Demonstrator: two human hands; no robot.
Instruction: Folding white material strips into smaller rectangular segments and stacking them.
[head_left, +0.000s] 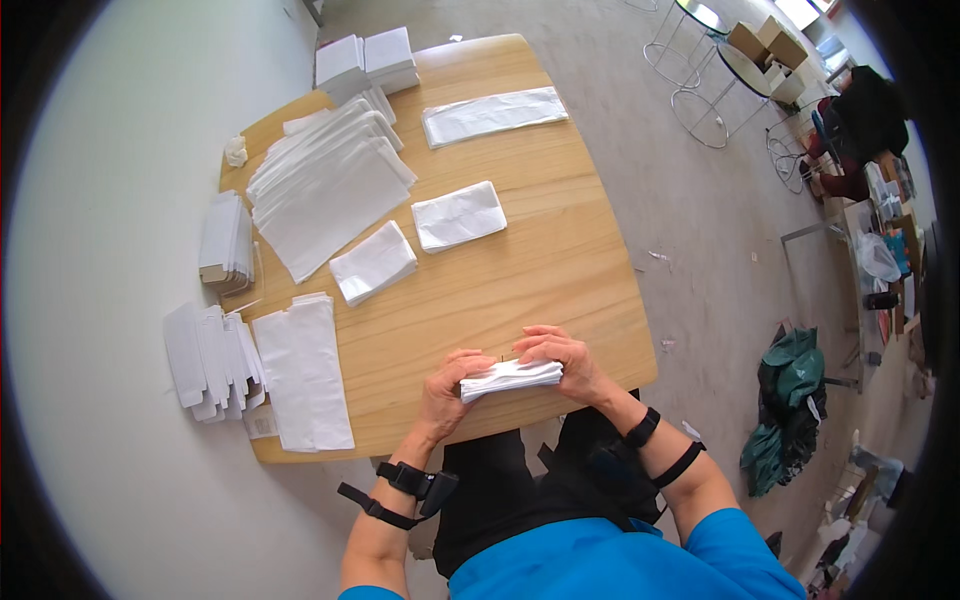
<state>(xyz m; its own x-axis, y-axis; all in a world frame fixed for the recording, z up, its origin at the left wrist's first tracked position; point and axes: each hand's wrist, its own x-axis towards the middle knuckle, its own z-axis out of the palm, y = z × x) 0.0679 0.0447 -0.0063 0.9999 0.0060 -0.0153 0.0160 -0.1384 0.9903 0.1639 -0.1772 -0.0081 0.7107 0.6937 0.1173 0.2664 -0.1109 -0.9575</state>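
Observation:
Near the front edge of the table, a stack of folded white sheets (512, 378) is gripped at both ends. My left hand (442, 392) is closed round its left end, with the fingers over the far side. At the opposite end, my right hand (566, 362) has its fingers curled over the top far edge. The layered edges of the stack face me. Beyond it on the table lie two similar folded white stacks, one tilted (374, 262) and one further right (460, 216).
On the wooden table (560, 290) are fanned white sheets (325, 190), a long white stack (495, 117), a flat pile (303, 375) and white boxes (228, 240). A white wall (110, 250) borders the left. Green and black bags (788, 405) lie on the floor; a person (865, 120) sits far right.

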